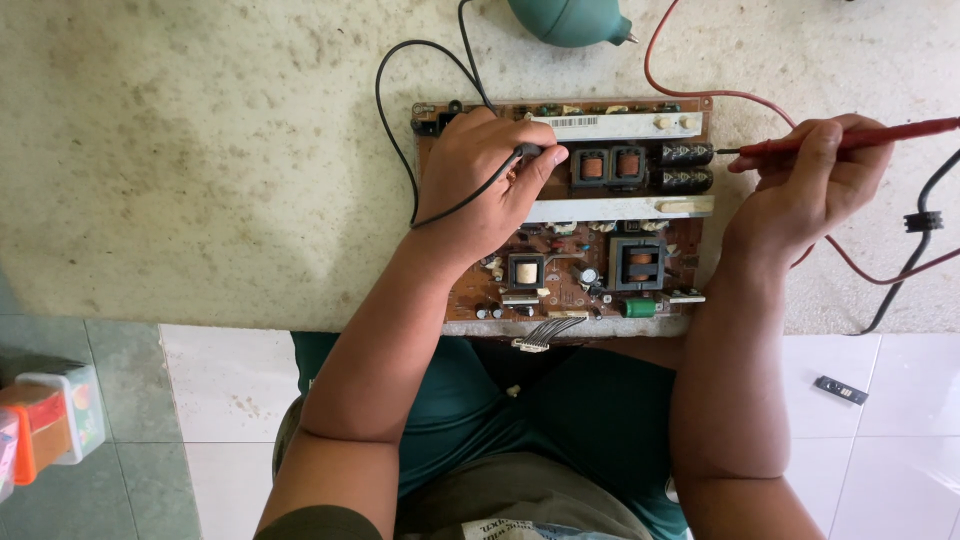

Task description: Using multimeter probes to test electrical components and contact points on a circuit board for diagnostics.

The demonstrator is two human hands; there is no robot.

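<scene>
A brown circuit board [600, 235] with coils, black capacitors and two pale heat-sink strips lies at the near edge of a stained beige worktop [200, 150]. My left hand [480, 185] rests on the board's left part and grips a black test probe [528, 152], its black lead looping away over the worktop. My right hand [810, 185] is at the board's right edge and holds a red test probe [860, 137]. The red probe's metal tip points left at the black capacitors.
A teal rubber air-blower bulb [570, 20] lies at the far edge. A red lead [700, 92] and a thick black cable [915, 240] cross the right side. A small plastic box [55, 415] and a small dark part [840, 390] lie on the tiled floor.
</scene>
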